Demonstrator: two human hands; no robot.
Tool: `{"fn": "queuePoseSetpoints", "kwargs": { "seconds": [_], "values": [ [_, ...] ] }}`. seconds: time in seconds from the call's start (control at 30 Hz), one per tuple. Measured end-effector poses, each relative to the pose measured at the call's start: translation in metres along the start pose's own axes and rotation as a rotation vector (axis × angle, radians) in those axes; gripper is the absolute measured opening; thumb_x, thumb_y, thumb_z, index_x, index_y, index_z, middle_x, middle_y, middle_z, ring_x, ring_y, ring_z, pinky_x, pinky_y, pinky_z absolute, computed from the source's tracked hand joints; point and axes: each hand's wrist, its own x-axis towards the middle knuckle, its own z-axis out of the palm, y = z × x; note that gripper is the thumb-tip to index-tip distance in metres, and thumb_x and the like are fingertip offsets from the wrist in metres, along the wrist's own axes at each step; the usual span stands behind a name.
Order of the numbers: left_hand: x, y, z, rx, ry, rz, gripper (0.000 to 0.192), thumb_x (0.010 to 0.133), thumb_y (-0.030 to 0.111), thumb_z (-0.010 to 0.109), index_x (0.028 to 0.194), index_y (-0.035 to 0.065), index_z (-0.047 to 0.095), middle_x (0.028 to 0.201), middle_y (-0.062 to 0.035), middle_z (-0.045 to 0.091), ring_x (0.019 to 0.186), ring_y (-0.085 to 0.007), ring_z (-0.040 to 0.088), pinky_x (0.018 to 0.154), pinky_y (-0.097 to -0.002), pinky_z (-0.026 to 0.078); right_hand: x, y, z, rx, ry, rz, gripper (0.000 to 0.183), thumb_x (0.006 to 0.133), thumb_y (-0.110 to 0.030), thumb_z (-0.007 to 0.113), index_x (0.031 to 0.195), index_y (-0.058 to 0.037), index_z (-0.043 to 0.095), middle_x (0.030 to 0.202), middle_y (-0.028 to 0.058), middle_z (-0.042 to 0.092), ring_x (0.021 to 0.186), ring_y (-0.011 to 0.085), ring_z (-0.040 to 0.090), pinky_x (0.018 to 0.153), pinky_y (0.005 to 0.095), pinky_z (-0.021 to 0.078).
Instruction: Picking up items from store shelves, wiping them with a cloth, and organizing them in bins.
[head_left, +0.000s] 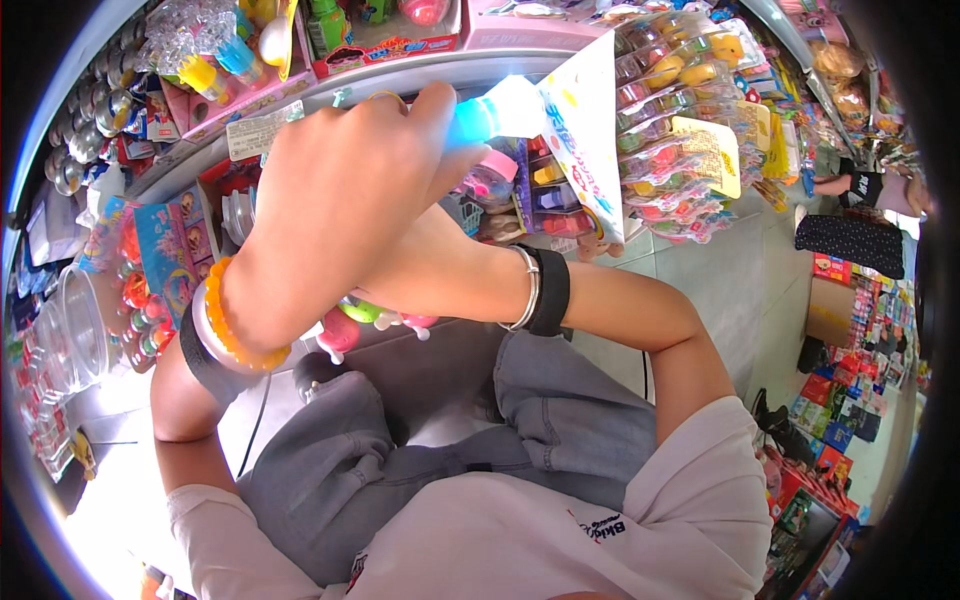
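My left hand (352, 157), with an orange beaded bracelet (217, 315) at its wrist, grips a small toy (480, 120) between thumb and forefinger. The toy has a bright blue ribbed base and a clear, whitish faceted end. Crossing beneath is my right hand (427, 259), its fingers mostly hidden by the left; what it holds cannot be seen. A silver bangle (534, 289) and a black band circle the right wrist. Below the hands, parts of pink and green toys (360, 311) show. A white printed card (581, 127) stands just beyond the small toy.
Similar yellow- and blue-based toys (217, 71) fill a pink box at upper left. Blister-packed toys (667, 135) hang in rows at right. Clear plastic tubs (79, 322) stand at left. Another person (862, 202) is at far right, near shelves of packaged goods (840, 405).
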Motion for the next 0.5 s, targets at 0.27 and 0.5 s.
{"fn": "queuePoseSetpoints", "kwargs": {
  "seconds": [0.27,0.5],
  "values": [
    [-0.013,-0.017,-0.007,-0.062,-0.082,-0.058,0.03,0.077,0.027,0.065,0.091,0.0031,0.056,0.06,-0.014,0.056,0.056,-0.033,0.057,0.049,-0.0389,0.045,0.0,0.002,-0.001,-0.11,-0.137,-0.048,0.02,0.07,-0.015,0.059,0.085,-0.0017,0.061,0.074,0.015,0.059,0.061,0.027,0.06,0.05,0.0382,0.046],
    [-0.048,-0.084,0.009,-0.884,0.615,-0.398,0.027,0.089,0.012,0.053,0.111,0.0001,0.042,0.074,-0.0054,0.053,0.06,-0.0099,0.048,0.051,-0.0257,0.04,-0.003,-0.002,-0.009,-0.223,-0.275,0.016,0.047,0.062,-0.016,0.07,0.106,-0.0067,0.056,0.103,0.0051,0.055,0.069,0.0216,0.062,0.059,0.0318,0.0488]
  ]
}}
